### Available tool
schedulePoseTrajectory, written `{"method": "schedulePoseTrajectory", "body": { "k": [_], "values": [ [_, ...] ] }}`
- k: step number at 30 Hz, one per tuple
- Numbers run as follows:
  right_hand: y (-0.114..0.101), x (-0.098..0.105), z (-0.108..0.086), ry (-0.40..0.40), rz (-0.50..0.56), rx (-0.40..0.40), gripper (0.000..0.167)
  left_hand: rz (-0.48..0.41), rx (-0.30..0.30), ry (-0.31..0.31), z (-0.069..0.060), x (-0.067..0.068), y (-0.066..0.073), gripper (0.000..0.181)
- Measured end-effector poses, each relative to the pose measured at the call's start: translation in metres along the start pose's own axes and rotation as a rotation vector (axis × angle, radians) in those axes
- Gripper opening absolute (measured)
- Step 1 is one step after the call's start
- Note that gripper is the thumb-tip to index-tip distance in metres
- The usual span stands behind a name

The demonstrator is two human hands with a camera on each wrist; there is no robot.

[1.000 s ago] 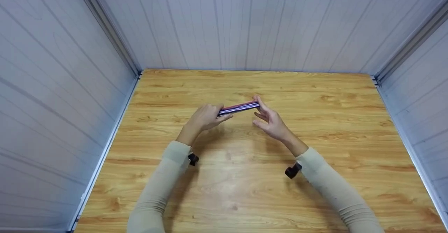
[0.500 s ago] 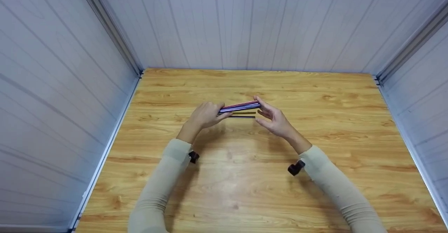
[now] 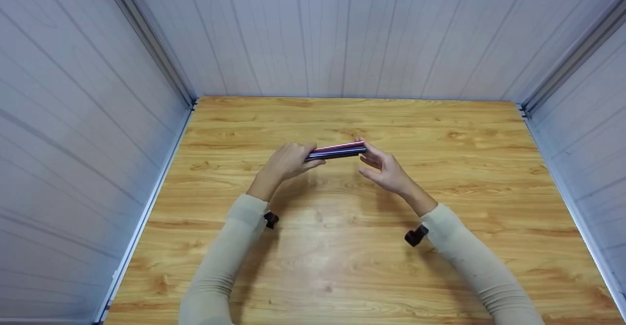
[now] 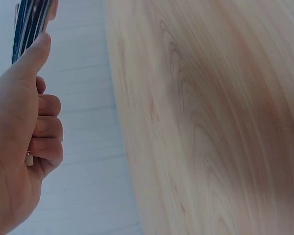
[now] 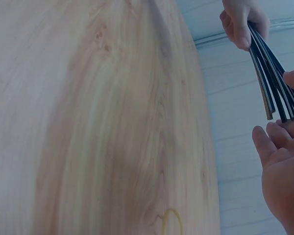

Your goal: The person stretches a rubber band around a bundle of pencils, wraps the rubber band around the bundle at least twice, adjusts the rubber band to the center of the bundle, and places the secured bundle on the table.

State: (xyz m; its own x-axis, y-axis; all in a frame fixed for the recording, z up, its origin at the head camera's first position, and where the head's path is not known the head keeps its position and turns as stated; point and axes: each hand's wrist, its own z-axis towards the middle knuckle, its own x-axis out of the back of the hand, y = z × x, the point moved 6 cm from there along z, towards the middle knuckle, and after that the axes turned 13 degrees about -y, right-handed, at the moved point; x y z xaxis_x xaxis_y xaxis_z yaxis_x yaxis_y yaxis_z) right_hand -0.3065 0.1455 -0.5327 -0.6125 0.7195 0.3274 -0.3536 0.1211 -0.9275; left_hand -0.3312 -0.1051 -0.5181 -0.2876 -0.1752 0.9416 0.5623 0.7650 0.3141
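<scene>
Above the table, my left hand (image 3: 285, 162) grips one end of a bundle of thin sticks (image 3: 339, 150) that look like pencils, red, purple, blue and dark. The bundle tilts slightly up to the right. In the left wrist view the thumb (image 4: 38, 49) lies along it. My right hand (image 3: 389, 172) is at the other end, its extended fingers touching the stick ends, its thumb apart below. In the right wrist view the sticks (image 5: 270, 73) fan out from the left hand (image 5: 242, 22) toward the right palm, with uneven ends; one is tan.
The wood-grain table (image 3: 323, 256) lies below both hands. Pale panel walls (image 3: 323, 36) stand at the back and both sides. A thin yellow loop (image 5: 172, 220), like a rubber band, shows at the bottom of the right wrist view. Small black cameras (image 3: 416, 235) sit at both wrists.
Half a second ago two sticks, one tan and one dark, hung apart below the bundle; now they lie close against it. My right hand has shifted slightly right, and the left has barely moved.
</scene>
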Motion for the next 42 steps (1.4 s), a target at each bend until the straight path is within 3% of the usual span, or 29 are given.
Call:
{"method": "schedulePoseTrajectory", "body": {
  "k": [7,13,20,27,34,42],
  "values": [
    [-0.002,-0.007,0.001,0.029,0.044,0.048,0.083,-0.036,0.014,-0.02,-0.002,-0.005,0.0,0.039],
    [-0.004,-0.01,0.004,0.034,0.063,0.069,0.092,-0.097,0.047,-0.017,-0.003,-0.003,0.001,0.049],
    [-0.006,-0.013,0.005,0.053,0.07,0.067,0.095,-0.054,0.008,-0.019,-0.003,-0.003,0.005,0.049],
    [-0.005,-0.012,0.002,0.083,-0.024,0.08,0.093,-0.023,0.021,0.003,-0.006,-0.002,0.002,0.043],
    [-0.006,-0.01,0.002,0.117,-0.025,0.094,0.088,-0.016,0.02,-0.017,-0.006,0.0,0.004,0.046],
    [0.002,-0.008,0.0,0.064,-0.077,0.051,0.084,0.01,0.041,0.004,-0.004,0.002,0.001,0.045]
  ]
}}
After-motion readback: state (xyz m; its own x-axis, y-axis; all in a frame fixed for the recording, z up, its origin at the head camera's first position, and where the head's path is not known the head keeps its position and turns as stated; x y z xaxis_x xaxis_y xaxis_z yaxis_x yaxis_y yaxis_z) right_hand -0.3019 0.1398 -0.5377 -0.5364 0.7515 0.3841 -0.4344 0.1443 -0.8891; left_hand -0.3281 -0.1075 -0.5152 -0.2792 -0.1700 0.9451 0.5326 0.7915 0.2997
